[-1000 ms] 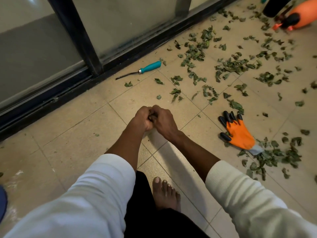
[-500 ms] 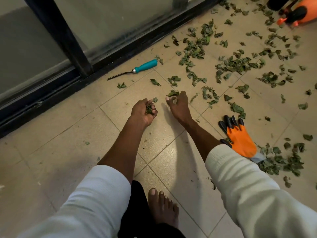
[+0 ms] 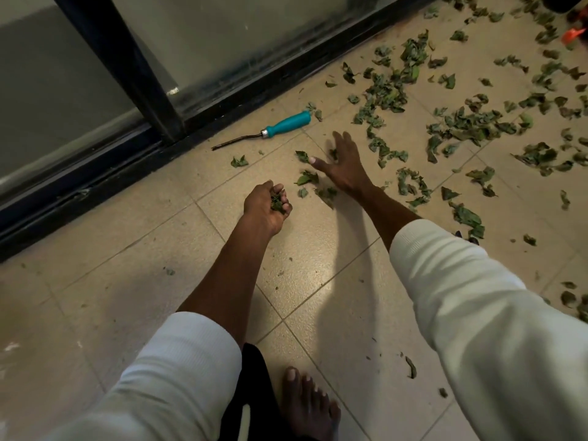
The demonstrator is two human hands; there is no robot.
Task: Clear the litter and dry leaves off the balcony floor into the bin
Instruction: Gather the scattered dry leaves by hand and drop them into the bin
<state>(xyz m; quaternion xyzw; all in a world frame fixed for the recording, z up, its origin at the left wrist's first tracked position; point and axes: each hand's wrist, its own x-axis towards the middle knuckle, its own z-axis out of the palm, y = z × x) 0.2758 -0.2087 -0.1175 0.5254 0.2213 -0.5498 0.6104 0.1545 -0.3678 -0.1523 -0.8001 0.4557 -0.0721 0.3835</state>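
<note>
Right hand spread flat, holding nothing, over loose leaves on the tiled floor; left hand cupped round a small clump of them. Near tiles mostly cleared, wide scatter remains rightward, teal-handled tool lies by the door track; bin not in view.

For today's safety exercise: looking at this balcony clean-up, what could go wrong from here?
1. The left hand grips leaves loosely; some could spill, as no bin is in view.
2. The right hand sweeps close to the teal-handled tool; its metal tip might jab.
3. The bare foot could slip on scattered leaves.
</note>
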